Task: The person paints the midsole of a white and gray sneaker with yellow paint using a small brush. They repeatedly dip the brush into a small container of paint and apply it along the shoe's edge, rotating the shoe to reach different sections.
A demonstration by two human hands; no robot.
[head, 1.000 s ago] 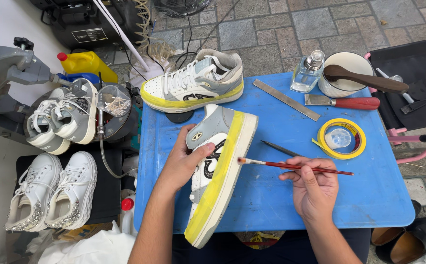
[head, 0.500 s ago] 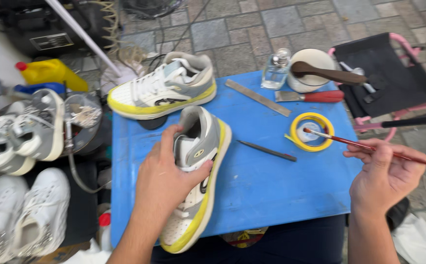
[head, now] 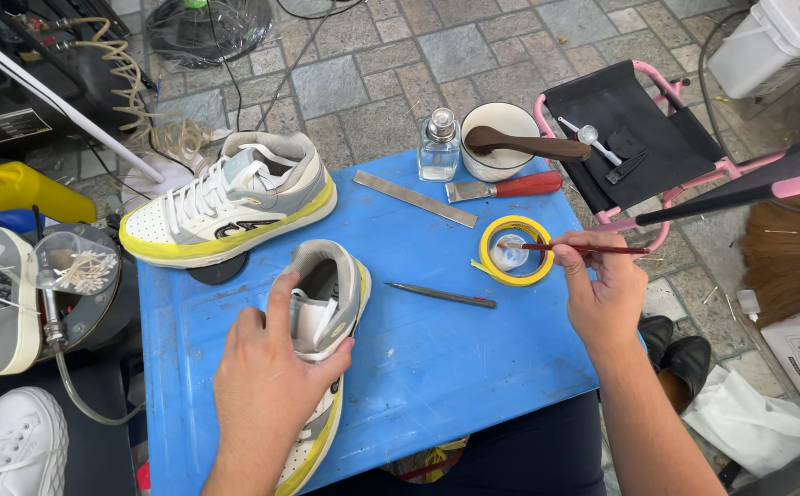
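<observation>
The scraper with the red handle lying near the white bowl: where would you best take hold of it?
Grip the red-handled metal scraper by its rounded red handle, coming from above on the right-hand end. The flat metal blade points left toward the clear glass bottle, and the white bowl crowds its far side, so the near side is probably freer.

White label (head: 0, 126) (black case, top-left)

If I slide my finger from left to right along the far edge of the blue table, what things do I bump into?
Yellow-soled sneaker → metal ruler → glass bottle → white bowl with a wooden spoon, and just in front of the bowl, a red-handled scraper.
</observation>
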